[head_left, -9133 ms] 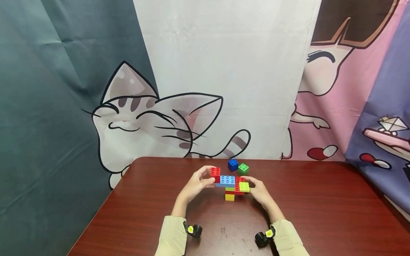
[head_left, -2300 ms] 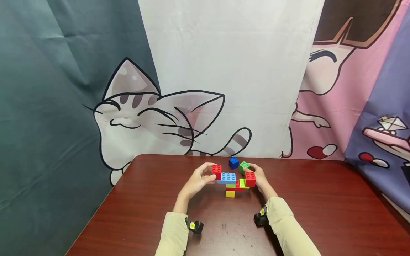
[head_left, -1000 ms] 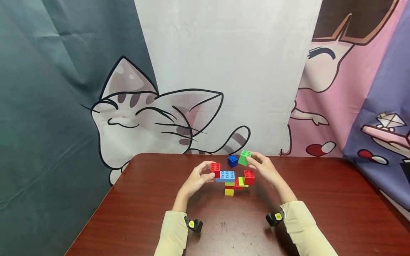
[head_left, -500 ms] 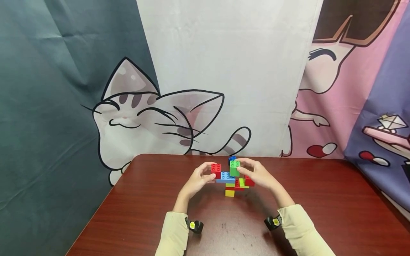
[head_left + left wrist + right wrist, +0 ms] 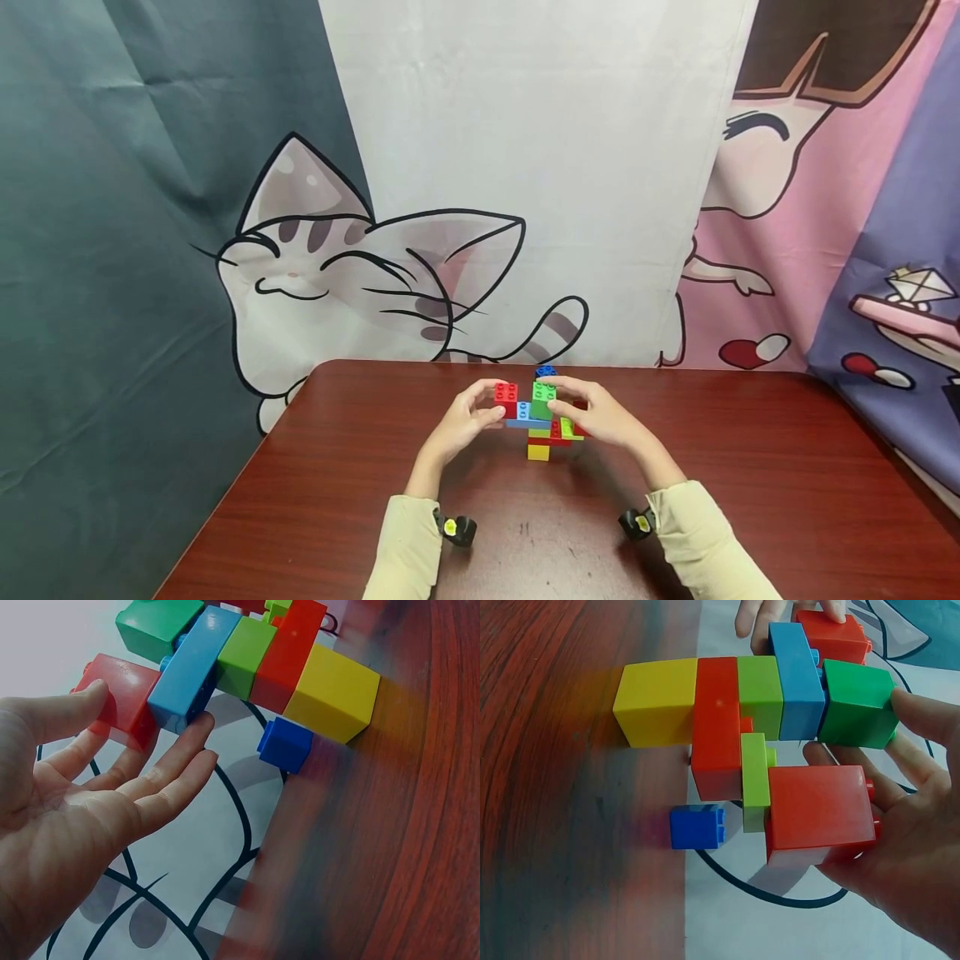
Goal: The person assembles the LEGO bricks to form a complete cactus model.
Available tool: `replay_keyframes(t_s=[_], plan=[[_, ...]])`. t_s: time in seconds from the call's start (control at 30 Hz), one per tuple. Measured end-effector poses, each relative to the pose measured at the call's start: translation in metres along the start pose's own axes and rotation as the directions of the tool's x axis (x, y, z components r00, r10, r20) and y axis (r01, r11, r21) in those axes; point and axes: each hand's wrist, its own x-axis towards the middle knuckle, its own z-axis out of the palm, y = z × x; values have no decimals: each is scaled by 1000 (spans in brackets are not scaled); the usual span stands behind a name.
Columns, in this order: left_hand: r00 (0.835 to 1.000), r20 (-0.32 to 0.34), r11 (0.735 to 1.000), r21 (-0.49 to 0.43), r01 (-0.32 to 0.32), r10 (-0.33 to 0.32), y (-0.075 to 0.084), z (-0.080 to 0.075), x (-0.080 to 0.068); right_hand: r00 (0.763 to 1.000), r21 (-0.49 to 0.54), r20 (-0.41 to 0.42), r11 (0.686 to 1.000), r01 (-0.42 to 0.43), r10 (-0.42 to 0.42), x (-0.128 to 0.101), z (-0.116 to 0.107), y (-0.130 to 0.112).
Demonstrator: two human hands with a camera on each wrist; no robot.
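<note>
My left hand pinches a red toy brick at the left end of a light blue brick. Thumb and fingers of my right hand grip a green brick, which sits right at the studs on the light blue brick's right part. Below, the build steps down through a lime brick and a long red brick to a yellow brick at the bottom. On its right arm, a thin lime brick carries another red brick, mostly hidden by my right hand in the head view.
A loose dark blue brick stands on the table behind the build, partly covered by the right hand's fingers and the green brick. The brown wooden table ends at a printed cloth backdrop with a cartoon cat.
A red brick now tops the right arm. My right hand has since lifted the green brick off the table, brought it left and lowered it onto the light blue brick. My left hand stays put.
</note>
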Motion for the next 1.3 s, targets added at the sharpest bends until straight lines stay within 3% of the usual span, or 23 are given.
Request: replay_keyframes(t_s=[0.7,1.03,1.3], plan=[[1000,-1,999,-40,8,-8,-4,0,-6,996,127,82,992,10,-21,9,-3,8],[1000,-17,999,-34,18,-18,-1,1,-3,997,139,75,990,7,-18,13,-5,11],[1000,-11,999,-33,9,-9,-2,1,-1,997,66,73,998,-15,10,10,-7,7]])
